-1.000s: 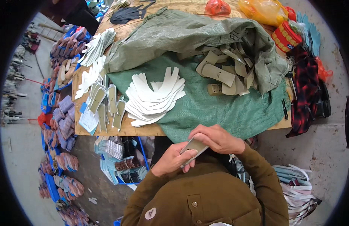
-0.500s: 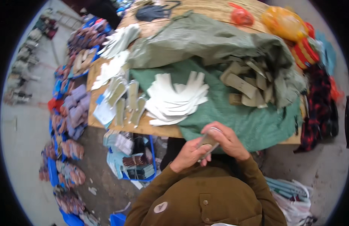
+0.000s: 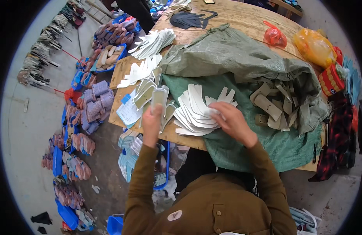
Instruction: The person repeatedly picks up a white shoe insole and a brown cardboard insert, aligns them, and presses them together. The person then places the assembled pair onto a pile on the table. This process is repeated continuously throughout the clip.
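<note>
Your left hand point(image 3: 151, 122) held up a pale, flat insole-shaped cut piece point(image 3: 159, 98); your right hand point(image 3: 231, 120) rested on the fanned stack of white cut pieces point(image 3: 196, 111).

The left fingers pinched the piece's lower end, its face toward you, seemingly for checking. At three o'clock, right fingers lay curled on the fan, apparently lifting one; pinch unclear. Beyond at one o'clock lay the green woven sack point(image 3: 243, 58) on the wooden table point(image 3: 243, 19).

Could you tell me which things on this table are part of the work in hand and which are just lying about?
In hand:
left hand holding a greyish flat piece
right hand on the fanned pile of white cut pieces

Lying about:
orange plastic bag
red plastic bag
dark cut pieces
plaid cloth
</note>
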`<state>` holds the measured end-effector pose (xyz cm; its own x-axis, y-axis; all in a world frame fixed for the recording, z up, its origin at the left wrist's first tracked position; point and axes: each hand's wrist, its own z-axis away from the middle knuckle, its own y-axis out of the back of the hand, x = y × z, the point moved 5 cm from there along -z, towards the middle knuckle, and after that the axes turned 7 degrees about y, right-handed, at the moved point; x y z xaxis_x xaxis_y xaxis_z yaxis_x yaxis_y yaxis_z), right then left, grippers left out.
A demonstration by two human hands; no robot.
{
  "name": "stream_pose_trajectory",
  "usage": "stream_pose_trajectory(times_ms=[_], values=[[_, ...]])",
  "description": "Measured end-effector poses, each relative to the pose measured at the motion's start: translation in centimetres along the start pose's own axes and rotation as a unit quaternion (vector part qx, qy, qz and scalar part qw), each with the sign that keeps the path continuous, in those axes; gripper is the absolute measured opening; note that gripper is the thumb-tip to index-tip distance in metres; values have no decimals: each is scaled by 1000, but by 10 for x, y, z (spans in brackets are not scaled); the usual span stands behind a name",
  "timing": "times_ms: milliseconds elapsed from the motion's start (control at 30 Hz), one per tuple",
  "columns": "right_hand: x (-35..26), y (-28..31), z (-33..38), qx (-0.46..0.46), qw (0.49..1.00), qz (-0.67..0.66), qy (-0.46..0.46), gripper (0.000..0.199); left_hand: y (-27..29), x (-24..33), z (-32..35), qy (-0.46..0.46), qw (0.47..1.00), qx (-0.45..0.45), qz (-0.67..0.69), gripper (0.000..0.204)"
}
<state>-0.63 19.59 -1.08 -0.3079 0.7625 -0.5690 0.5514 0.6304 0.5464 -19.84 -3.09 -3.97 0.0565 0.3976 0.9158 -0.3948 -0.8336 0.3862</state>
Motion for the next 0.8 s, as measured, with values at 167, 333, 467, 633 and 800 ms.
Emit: stream_pose_trajectory(times_ms=[167, 333, 467, 633, 800], values=[[34, -34, 7, -143, 985, 93, -3, 18, 36, 14, -25, -129, 937, 129, -299, 55], [34, -26, 6, -27, 994, 98, -43, 14, 4, 19, 4, -334, 875, 190, -294, 49], [-5, 2, -4, 130, 980, 129, 73, 17, -57, 8, 68, -99, 990, -98, 14, 47], [-68, 10, 35, 25, 982, 116, 146, 30, -139, 22, 134, 194, 819, -287, 457, 47], [-11, 112, 62, 119, 947, 275, -118, 38, -162, 47, 133, 234, 802, -339, 433, 41]])
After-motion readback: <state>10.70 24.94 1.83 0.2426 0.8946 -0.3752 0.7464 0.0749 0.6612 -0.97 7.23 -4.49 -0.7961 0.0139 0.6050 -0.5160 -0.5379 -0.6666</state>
